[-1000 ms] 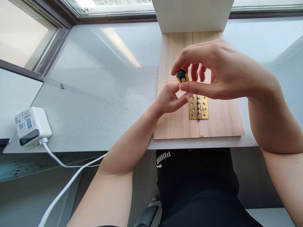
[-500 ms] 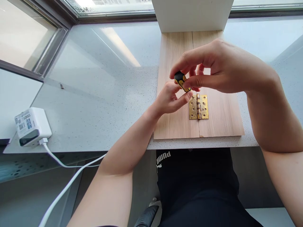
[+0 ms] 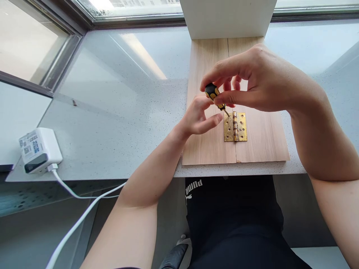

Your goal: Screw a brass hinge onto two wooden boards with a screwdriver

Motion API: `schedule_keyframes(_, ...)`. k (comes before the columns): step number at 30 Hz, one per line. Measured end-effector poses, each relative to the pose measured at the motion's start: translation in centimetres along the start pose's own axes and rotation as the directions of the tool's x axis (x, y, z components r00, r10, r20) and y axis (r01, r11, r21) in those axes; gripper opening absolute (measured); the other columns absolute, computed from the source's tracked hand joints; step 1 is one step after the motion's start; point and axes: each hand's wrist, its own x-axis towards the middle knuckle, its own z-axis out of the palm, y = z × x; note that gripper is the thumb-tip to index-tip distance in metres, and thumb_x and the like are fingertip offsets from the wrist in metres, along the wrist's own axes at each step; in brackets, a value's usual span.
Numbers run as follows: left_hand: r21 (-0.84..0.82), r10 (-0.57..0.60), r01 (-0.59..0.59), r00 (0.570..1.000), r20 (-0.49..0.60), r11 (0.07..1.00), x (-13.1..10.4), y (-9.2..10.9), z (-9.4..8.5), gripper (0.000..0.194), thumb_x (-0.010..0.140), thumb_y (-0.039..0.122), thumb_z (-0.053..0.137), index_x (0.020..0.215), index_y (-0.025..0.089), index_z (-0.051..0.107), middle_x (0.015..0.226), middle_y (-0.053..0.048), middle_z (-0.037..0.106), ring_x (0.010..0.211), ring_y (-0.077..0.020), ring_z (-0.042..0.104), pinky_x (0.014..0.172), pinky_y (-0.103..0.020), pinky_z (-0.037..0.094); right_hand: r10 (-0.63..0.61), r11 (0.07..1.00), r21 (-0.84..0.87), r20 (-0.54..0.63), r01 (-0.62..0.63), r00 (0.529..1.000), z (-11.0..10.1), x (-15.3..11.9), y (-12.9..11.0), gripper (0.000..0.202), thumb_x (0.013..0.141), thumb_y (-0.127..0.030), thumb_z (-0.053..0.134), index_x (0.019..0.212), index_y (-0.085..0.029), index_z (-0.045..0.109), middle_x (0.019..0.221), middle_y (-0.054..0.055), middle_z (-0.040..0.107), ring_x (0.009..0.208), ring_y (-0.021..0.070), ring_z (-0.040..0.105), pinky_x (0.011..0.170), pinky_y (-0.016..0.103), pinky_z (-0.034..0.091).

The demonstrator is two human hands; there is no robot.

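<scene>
Between the thumb and fingers of my right hand (image 3: 249, 82) is a short screwdriver (image 3: 213, 93) with a black and yellow handle. Its thin shaft slants down to the upper left hole of a brass hinge (image 3: 235, 127); I cannot tell whether a screw is under the tip. The hinge lies opened flat, its knuckle along the seam between two light wooden boards (image 3: 207, 149). My left hand (image 3: 200, 117) is beside the screwdriver, thumb stretched out and apart from the fingers. Its fingertips are partly hidden behind the handle.
A white box-like panel (image 3: 228, 18) stands on the boards' far end. The boards rest on a speckled white counter (image 3: 126, 112) by the windows. At the left edge sits a white charger (image 3: 40, 149) with a white cable (image 3: 81, 220) hanging down.
My left thumb has drawn back to the left, away from the screwdriver's shaft, which now shows. The screwdriver handle has tilted and shifted slightly left in my right hand.
</scene>
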Motion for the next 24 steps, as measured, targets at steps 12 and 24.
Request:
schedule_keyframes(12, 0.326, -0.314, 0.380, 0.919, -0.236, 0.866, -0.2, -3.3, -2.4, 0.023, 0.109, 0.033, 0.084, 0.130, 0.024, 0.079, 0.132, -0.013, 0.083, 0.122, -0.0311, 0.078, 0.114, -0.050, 0.069, -0.003, 0.997, -0.077, -0.273, -0.019, 0.962, -0.3, -1.0, -0.6, 0.024, 0.110, -0.020, 0.082, 0.133, -0.023, 0.086, 0.126, 0.000, 0.090, 0.110, 0.0179, 0.085, 0.092, 0.029, 0.067)
schedule_keyframes(24, 0.454, -0.394, 0.391, 0.914, -0.092, 0.801, -0.8, -1.1, -2.6, 0.021, 0.099, 0.009, 0.085, 0.103, 0.024, 0.070, 0.111, -0.009, 0.078, 0.109, -0.0303, 0.077, 0.110, -0.052, 0.068, 0.133, 0.900, -0.352, -0.340, -0.257, 0.931, -1.7, -1.2, 4.0, 0.018, 0.095, -0.031, 0.079, 0.112, -0.034, 0.082, 0.101, -0.001, 0.090, 0.079, 0.0216, 0.081, 0.087, 0.045, 0.066)
